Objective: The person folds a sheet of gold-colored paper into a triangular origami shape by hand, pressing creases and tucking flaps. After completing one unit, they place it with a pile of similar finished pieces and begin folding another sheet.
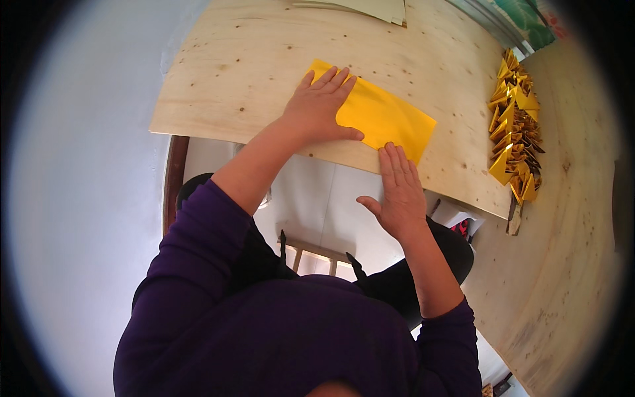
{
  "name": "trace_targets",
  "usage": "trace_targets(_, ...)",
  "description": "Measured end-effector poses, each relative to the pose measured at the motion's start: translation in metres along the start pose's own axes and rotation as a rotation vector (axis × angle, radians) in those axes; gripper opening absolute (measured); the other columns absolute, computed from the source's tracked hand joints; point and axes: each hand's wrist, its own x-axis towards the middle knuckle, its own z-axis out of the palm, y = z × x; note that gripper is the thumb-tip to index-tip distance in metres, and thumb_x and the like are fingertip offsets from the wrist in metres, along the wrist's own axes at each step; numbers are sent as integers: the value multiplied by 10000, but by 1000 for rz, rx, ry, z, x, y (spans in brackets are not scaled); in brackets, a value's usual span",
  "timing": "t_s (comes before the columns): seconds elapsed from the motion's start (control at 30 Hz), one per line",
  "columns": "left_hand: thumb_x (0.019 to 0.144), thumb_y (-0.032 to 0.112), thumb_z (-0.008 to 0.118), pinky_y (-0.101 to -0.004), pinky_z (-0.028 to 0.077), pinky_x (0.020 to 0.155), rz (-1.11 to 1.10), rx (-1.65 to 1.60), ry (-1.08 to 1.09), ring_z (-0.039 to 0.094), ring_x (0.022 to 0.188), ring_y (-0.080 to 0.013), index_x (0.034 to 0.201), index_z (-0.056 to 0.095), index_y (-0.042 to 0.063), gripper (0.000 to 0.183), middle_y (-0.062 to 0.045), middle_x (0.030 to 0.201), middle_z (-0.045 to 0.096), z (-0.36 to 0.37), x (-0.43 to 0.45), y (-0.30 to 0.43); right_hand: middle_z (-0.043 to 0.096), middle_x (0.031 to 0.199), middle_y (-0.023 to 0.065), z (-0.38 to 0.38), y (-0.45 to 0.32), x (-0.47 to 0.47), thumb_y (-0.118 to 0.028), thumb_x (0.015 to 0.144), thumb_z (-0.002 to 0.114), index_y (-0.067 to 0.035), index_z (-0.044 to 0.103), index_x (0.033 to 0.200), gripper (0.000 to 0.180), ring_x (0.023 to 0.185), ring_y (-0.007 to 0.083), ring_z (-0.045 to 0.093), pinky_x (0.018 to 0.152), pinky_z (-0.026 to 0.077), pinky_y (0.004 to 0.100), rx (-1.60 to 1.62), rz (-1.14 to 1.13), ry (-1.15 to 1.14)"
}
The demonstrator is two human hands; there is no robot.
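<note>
A yellow rectangular sheet of paper (389, 111) lies aslant on the plywood table (258, 54), close to its near edge. My left hand (322, 109) is spread flat over the paper's left end, its thumb along the near edge. At the sheet's near right corner rests my right hand (401, 193), fingers straight and together, thumb held apart. Only its fingertips touch the paper, and the palm is beyond the table's edge. Neither hand grips anything. What lies beneath my left palm is hidden.
Folded shiny gold paper pieces (516, 124) stand in a long row at the right, beside a second wooden surface (560, 238). Pale flat sheets (362, 7) lie at the table's far edge. A white wall (89, 173) borders the left. Below is a wooden slatted rail (317, 252).
</note>
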Motion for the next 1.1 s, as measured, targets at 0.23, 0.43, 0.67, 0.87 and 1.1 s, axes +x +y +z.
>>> trace_targets(0.23, 705, 353, 823, -475, 134, 1211, 88, -257, -31, 148, 1504, -299, 1528, 303, 101, 1006, -136, 1616, 205, -5, 5, -30, 241, 1595, 121, 2, 1, 0, -557, 829, 669, -52, 223, 1531, 973, 1487, 265, 195, 1215, 179, 418, -11, -14, 20)
trace_targets(0.43, 730, 294, 805, -471, 140, 1211, 14, -194, -63, 136, 1508, -294, 1505, 373, 130, 903, -137, 1619, 193, -19, -4, -57, 268, 1585, 116, 1, 3, 0, -461, 845, 693, -73, 246, 1529, 905, 1472, 273, 234, 1205, 207, 424, 10, -29, 36)
trace_targets(0.67, 761, 234, 781, -421, 324, 1117, 55, -208, -132, 421, 1343, -307, 1211, 659, 69, 495, -151, 1414, 503, -48, -19, -45, 498, 1434, 109, -10, 23, -13, -274, 837, 713, -78, 508, 1365, 599, 1354, 298, 430, 1162, 265, 475, 77, -101, 166)
trace_targets(0.87, 783, 283, 750, -387, 485, 863, 131, -236, 44, 596, 997, -286, 1015, 693, 78, 315, -82, 1020, 641, -34, -20, -22, 631, 1257, 80, -11, 38, -27, -222, 847, 691, -88, 640, 1172, 356, 1238, 305, 533, 1126, 307, 512, 154, -103, 291)
trace_targets(1.1, 748, 185, 773, -399, 485, 868, 101, -256, 177, 596, 985, -302, 1002, 671, 52, 304, -96, 991, 628, -17, -14, -7, 662, 1072, 98, -13, 37, -27, -164, 905, 660, -56, 630, 1094, 219, 1056, 278, 604, 982, 434, 419, 388, 58, 542)
